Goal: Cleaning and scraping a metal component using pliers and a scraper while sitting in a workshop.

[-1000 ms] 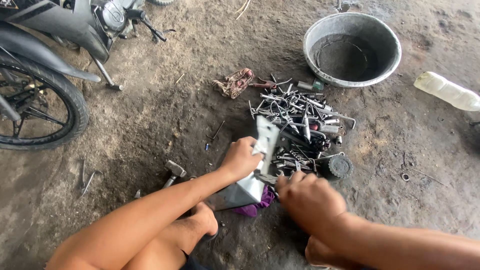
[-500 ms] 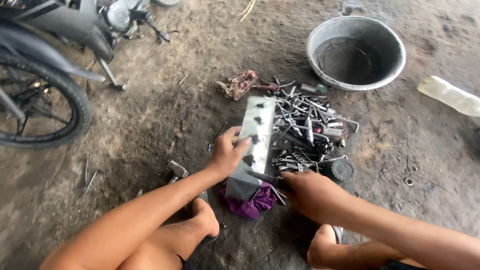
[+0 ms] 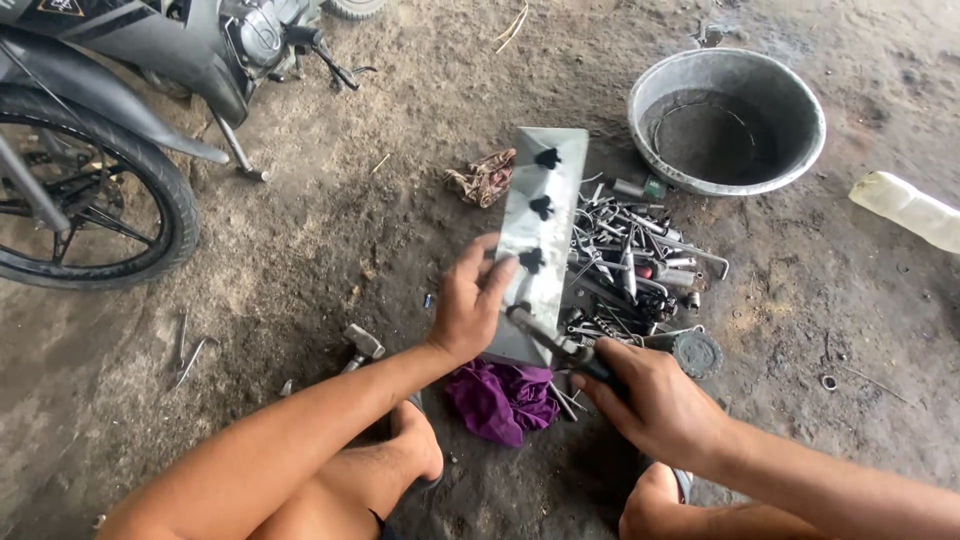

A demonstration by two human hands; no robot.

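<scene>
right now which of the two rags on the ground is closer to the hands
The purple rag, bunched just below the metal plate between both hands. The brownish rag lies farther up, left of the plate's top end.

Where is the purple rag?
In the head view the purple rag lies on the dirt floor low in the middle, just under the metal plate that the left hand steadies, left of the right hand.

Shiny metal plate (image 3: 540, 240), purple cloth (image 3: 500, 400)
</scene>
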